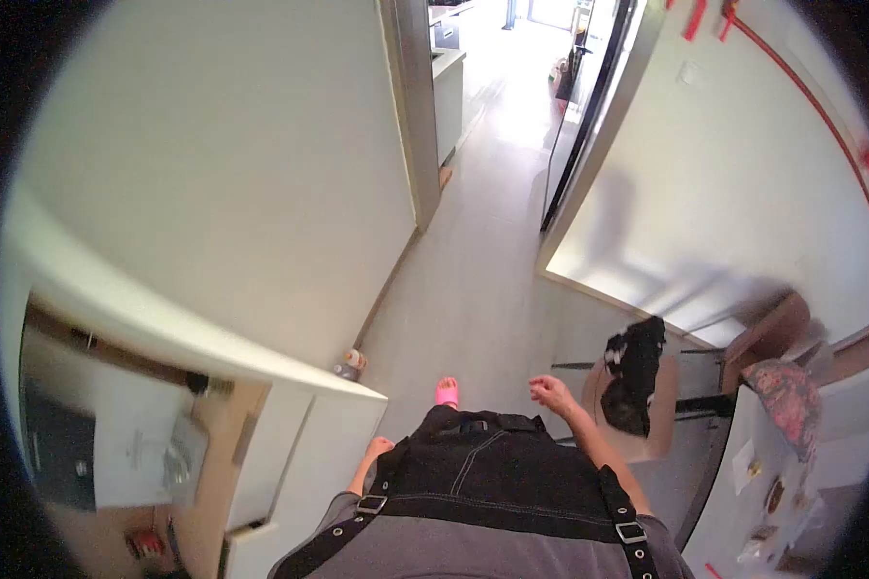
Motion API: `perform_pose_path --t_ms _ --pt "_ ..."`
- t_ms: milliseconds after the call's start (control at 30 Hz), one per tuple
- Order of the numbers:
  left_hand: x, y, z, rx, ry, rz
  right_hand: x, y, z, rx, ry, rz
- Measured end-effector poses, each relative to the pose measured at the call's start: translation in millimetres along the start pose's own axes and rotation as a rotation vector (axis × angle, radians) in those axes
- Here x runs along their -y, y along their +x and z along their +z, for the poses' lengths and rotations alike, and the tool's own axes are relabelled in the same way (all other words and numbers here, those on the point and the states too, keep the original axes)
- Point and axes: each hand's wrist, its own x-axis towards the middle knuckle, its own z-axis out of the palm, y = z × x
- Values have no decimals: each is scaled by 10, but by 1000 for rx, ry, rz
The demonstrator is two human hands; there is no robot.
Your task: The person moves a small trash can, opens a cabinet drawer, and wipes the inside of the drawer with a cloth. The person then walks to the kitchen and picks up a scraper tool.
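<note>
Pale hallway floor [473, 280]; left hand [378, 448], right hand [551, 393] empty.

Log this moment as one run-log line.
left hand: empty, at side | right hand: empty, loosely curled | pink slipper forward | hallway floor

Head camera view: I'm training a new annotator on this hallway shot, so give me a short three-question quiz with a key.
1. True or false: the right hand holds a bag.
2. Which thing lies on the stool to the person's right? A) a black bag B) a red bucket C) a white towel
3. Fill in: the slipper on the floor ahead of the person is ____.

Key
1. False: both the right hand and the left hand are empty, fingers loosely curled, touching nothing.
2. A
3. pink
</note>
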Motion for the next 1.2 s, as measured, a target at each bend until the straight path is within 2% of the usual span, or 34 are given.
perform_pose_path --t_ms 133,200,300,433,467,567,633,800,900,933,1033,1133,1200 --pt "-1058 580 -699 50 -75 -38 193 358 -275 28 -94 166" --pt "-1597 827 -1036 41 -173 -77 322 619 -437 -47 33 203" --pt "-2063 1440 -1385 -30 -411 -111 589 1087 -684 -135 181 256" --pt "-2749 2252 -1755 -54 -450 -175 827 1847 -1208 -189 295 235" --pt "-2876 2449 -1781 -96 -426 -155 889 2078 -1394 -197 288 225" --pt "-3027 3162 -1891 -50 -35 12 1090 2816 -1805 -254 295 196" --pt "-3461 3274 -1954 33 272 246 1322 3345 -2122 -272 267 166" --pt "-3920 4298 -1924 25 139 48 2212 4635 -2677 -155 35 53" --pt "-4755 4543 -1954 -15 -412 -47 2861 5292 -2955 -80 -76 -32" --pt "-4986 4678 -2012 0 -467 -86 3023 5501 -3042 -77 -69 -42" --pt "-5041 5558 -2129 -30 -9 58 3382 6081 -3285 -78 -19 -53" --pt "-5423 6276 -2331 -74 91 90 3510 6605 -3534 -108 70 -20" --pt "-5981 6524 -2599 -75 109 112 3322 6918 -3727 -108 135 24"
